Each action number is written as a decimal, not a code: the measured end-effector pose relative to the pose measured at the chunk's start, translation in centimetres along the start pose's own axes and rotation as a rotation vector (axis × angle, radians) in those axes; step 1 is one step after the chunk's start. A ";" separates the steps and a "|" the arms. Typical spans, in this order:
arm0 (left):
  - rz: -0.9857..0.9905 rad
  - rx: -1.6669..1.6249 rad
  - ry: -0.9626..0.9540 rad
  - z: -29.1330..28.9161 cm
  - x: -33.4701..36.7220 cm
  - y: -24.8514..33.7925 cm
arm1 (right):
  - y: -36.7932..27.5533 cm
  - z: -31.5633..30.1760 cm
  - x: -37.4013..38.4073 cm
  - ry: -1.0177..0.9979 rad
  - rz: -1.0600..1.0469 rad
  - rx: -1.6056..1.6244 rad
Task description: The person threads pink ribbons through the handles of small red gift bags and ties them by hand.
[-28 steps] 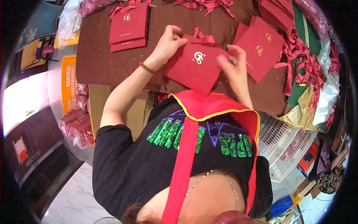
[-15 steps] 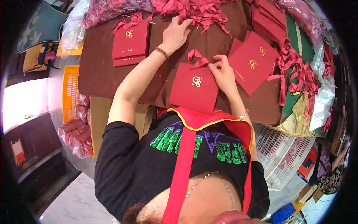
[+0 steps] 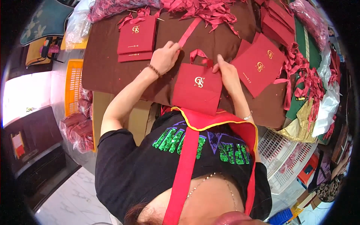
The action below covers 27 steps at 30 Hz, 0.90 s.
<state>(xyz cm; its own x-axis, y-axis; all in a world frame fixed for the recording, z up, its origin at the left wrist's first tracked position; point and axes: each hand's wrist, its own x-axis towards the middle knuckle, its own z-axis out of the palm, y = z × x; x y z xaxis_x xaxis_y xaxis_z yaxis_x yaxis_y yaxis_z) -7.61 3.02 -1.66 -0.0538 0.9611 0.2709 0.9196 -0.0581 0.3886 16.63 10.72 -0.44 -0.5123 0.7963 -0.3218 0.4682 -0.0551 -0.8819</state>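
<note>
A small red paper gift bag (image 3: pixel 193 98) with a gold emblem lies flat on the brown-covered table in front of me. A loop of red ribbon (image 3: pixel 197 53) rises from its top edge. My right hand (image 3: pixel 228 73) grips the bag's upper right corner, thumb pointing up. Farther left, my left hand (image 3: pixel 165 58) is closed on the end of a red ribbon strip (image 3: pixel 191 32), which stretches taut back to the ribbon pile (image 3: pixel 204 13) at the table's far side.
Stacked red bags (image 3: pixel 137 37) lie at the left, with a pointed stick beside them. More red bags (image 3: pixel 258 67) overlap at the right, near tangled ribbons (image 3: pixel 309 84) and gold wrapping (image 3: pixel 298 125). An orange crate (image 3: pixel 73 88) stands left of the table, white baskets (image 3: pixel 277 146) at the right.
My left hand has drawn back from the pile toward me, pulling out a ribbon strip. The right hand stays at the bag's corner, its fingers slightly shifted.
</note>
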 end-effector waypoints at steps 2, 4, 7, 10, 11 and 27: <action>-0.047 -0.029 -0.092 -0.9 -1.5 0.8 | 0.5 0.1 0.0 -0.041 -0.080 0.207; -0.067 -0.069 -0.149 -1.9 -2.3 0.6 | 0.5 0.0 -0.4 -0.137 -0.156 0.209; 0.082 -0.191 -0.210 -3.1 -2.9 -0.6 | 1.0 0.4 -0.3 -0.114 -0.387 -0.094; 0.325 0.027 -0.271 -3.5 -3.1 -0.9 | 1.3 -0.4 0.5 -0.071 -0.524 -0.229; 0.361 0.067 -0.286 -3.3 -3.2 -1.0 | 1.0 -0.6 0.4 -0.083 -0.494 -0.348; 0.231 -0.196 -0.024 -5.6 -4.8 -0.5 | 0.2 0.5 -0.5 0.263 -0.600 -0.598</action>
<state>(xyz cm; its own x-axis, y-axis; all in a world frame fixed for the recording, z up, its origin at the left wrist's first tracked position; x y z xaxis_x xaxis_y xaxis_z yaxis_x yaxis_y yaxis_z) -9.98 -3.09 1.82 0.1600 0.9223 0.3517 0.8137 -0.3249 0.4819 16.59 10.03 -0.60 -0.6447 0.7065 0.2920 0.5096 0.6819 -0.5247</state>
